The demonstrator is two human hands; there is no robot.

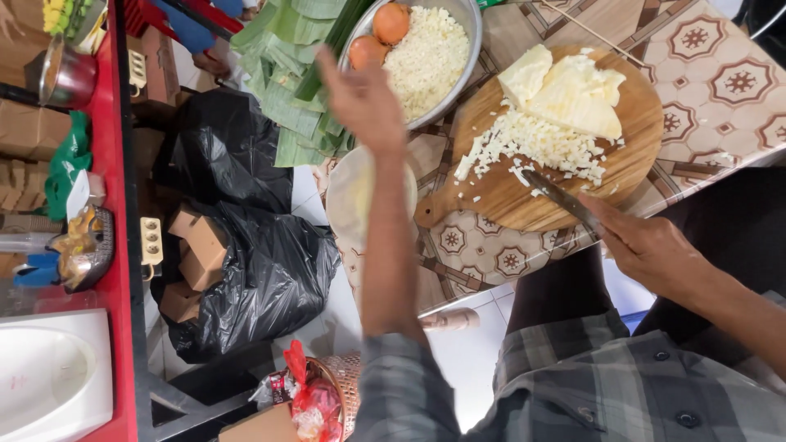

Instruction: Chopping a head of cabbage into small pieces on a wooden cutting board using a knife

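Your left hand (360, 98) stretches out, grip loose and empty, over the metal bowl (471, 24) of chopped white bits. Your right hand (651, 245) has its grip closed on a knife (561, 196) whose blade rests on the round wooden board (630, 155), which lies on the patterned table (737, 82). Black bags (246, 245) sit on the floor.

Patterned table (720, 90) with food-preparation items

The table has a brown and cream medallion pattern. On it lie a round wooden cutting board (491, 196) carrying pale blocks and chopped bits, a metal bowl (471, 33) of chopped white food and two brown eggs, a stack of folded green leaves (282, 98), and a pale round plate (352, 196) at the table's edge.
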